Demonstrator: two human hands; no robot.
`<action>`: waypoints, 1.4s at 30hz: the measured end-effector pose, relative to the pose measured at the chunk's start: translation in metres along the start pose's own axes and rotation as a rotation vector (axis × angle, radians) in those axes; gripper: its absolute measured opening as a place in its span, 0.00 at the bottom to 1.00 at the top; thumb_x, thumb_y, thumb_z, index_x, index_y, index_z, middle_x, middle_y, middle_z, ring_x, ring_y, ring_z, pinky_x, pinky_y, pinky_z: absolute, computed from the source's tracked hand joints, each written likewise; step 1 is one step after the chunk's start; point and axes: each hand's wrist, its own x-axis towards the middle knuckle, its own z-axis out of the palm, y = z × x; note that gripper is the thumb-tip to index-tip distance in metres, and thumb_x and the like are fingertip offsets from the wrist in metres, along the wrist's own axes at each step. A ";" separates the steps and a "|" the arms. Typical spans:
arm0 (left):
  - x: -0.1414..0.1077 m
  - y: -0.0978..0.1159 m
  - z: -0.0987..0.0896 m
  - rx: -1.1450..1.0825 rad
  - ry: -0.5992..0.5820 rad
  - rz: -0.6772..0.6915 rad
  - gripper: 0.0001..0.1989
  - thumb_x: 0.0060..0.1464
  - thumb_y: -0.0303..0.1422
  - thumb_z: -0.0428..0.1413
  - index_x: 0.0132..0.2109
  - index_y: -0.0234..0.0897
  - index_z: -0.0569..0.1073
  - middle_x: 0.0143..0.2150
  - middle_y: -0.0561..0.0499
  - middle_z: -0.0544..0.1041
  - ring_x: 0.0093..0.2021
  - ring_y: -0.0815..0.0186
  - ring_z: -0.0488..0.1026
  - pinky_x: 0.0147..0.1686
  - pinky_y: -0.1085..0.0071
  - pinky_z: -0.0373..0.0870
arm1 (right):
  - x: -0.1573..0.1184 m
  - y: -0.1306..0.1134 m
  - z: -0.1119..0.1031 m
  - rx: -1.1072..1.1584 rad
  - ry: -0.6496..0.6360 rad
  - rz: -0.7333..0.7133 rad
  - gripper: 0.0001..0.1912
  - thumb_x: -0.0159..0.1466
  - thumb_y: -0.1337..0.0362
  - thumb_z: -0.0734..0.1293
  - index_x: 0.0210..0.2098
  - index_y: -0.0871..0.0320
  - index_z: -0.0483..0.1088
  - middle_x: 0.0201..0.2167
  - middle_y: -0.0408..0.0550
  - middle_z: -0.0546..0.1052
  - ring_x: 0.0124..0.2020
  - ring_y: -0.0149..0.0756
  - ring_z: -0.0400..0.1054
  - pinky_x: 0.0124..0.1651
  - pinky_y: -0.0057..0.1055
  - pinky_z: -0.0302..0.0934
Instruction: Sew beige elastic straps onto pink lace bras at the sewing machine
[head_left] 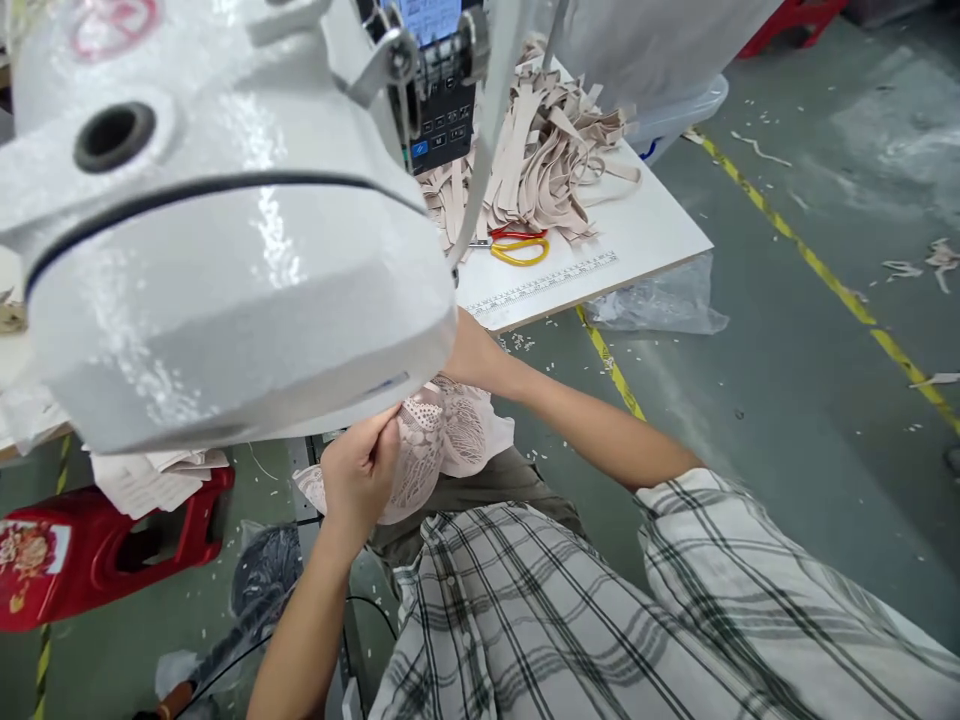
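A pale pink lace bra hangs over the lap, its upper edge going out of sight under the white sewing machine head. My left hand is closed, thumb pressed against the fingers, pinching the edge of the bra near one lace cup. Beyond the other cup, my right hand reaches in beneath the machine head. Its fingers are hidden there, so their grip does not show. The needle area is also covered by the machine head.
Beige fabric straps are heaped on the white table. Yellow-and-red-handled scissors lie beside them, near a printed ruler scale. A control panel stands behind the machine. Papers rest on a red stool at left.
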 end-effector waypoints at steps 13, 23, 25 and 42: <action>0.006 0.000 0.000 0.015 -0.005 -0.046 0.13 0.63 0.35 0.54 0.46 0.40 0.82 0.39 0.46 0.84 0.42 0.58 0.82 0.35 0.72 0.75 | 0.002 -0.005 -0.003 0.031 0.016 0.025 0.04 0.58 0.70 0.64 0.33 0.57 0.69 0.41 0.48 0.73 0.41 0.39 0.68 0.46 0.37 0.67; 0.006 -0.001 -0.001 0.024 -0.015 -0.045 0.13 0.62 0.36 0.55 0.48 0.41 0.83 0.42 0.47 0.84 0.43 0.58 0.82 0.36 0.71 0.75 | 0.006 0.002 -0.003 0.022 -0.006 -0.045 0.03 0.58 0.70 0.65 0.33 0.58 0.68 0.38 0.48 0.71 0.41 0.38 0.67 0.43 0.34 0.63; 0.004 -0.002 -0.002 0.038 -0.001 -0.047 0.13 0.62 0.35 0.55 0.47 0.42 0.83 0.43 0.48 0.84 0.43 0.59 0.82 0.36 0.72 0.75 | 0.008 0.007 -0.002 0.010 -0.022 -0.056 0.03 0.59 0.70 0.65 0.34 0.59 0.68 0.39 0.48 0.70 0.39 0.36 0.66 0.42 0.32 0.62; -0.003 -0.011 0.000 0.001 0.272 -0.182 0.10 0.59 0.35 0.59 0.44 0.36 0.80 0.41 0.47 0.82 0.37 0.66 0.79 0.39 0.72 0.76 | 0.003 0.005 0.002 0.060 0.048 -0.037 0.03 0.61 0.67 0.68 0.36 0.59 0.71 0.42 0.47 0.70 0.37 0.32 0.63 0.41 0.30 0.59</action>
